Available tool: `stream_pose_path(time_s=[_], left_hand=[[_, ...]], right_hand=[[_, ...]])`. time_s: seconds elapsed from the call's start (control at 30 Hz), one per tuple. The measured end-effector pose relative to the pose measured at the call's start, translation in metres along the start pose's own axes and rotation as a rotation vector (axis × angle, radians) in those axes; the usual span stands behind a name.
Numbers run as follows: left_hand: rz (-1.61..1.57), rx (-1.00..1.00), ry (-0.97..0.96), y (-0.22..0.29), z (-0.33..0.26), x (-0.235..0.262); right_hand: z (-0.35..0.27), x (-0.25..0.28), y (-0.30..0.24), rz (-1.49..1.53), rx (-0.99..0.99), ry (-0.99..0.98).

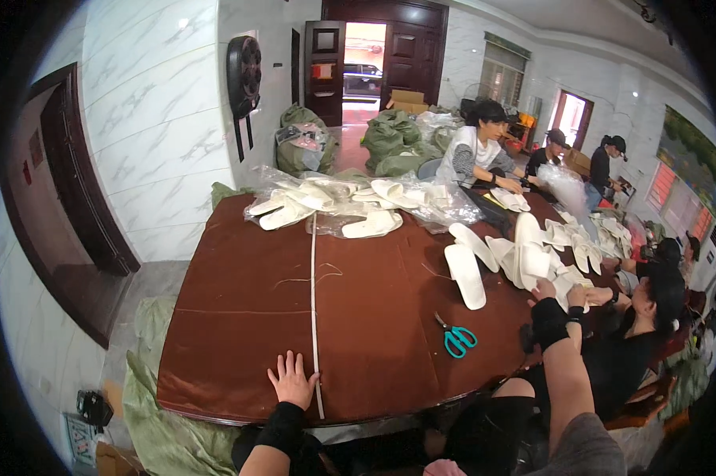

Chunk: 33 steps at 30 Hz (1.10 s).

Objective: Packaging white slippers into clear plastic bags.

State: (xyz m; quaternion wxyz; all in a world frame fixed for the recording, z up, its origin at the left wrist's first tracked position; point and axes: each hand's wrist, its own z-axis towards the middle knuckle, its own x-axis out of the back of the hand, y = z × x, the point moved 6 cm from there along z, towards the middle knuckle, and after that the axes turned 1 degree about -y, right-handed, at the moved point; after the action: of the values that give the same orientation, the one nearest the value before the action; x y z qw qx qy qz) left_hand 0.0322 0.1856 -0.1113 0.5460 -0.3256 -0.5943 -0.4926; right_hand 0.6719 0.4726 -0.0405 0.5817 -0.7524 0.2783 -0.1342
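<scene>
While left hand (292, 381) lies flat, fingers spread, on brown table (239, 317), right hand (542, 292) reaches white slippers (525, 258); grip apparently loose, unclear. Teal scissors (458, 338) between.

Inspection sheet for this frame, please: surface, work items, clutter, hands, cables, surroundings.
Surface: brown table, a pale strip running across it.
Work items: white slippers piled at the right; more in clear plastic bags at the far edge.
Clutter: teal-handled scissors, loose threads.
Hands: left hand flat on the table, open; right hand reaching at the slipper pile, grip unclear.
Cables: nothing seen.
Surroundings: several people at the right side; green sacks by the open door.
</scene>
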Motion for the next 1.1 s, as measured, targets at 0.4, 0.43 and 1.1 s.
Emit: stream_pose_path(time_s=[0.4, 0.43, 1.1], left_hand=[[0.137, -0.114, -0.069, -0.018, 0.082, -0.010], [0.137, -0.118, -0.036, -0.017, 0.082, -0.008], [0.002, -0.099, -0.076, -0.008, 0.100, 0.007]], right_hand=[[-0.124, -0.391, 0.104, -1.152, 0.962, -0.930], [-0.137, -0.418, 0.108, -1.228, 0.994, -0.971], [-0.118, -0.604, 0.182, -1.302, 1.301, -0.633]])
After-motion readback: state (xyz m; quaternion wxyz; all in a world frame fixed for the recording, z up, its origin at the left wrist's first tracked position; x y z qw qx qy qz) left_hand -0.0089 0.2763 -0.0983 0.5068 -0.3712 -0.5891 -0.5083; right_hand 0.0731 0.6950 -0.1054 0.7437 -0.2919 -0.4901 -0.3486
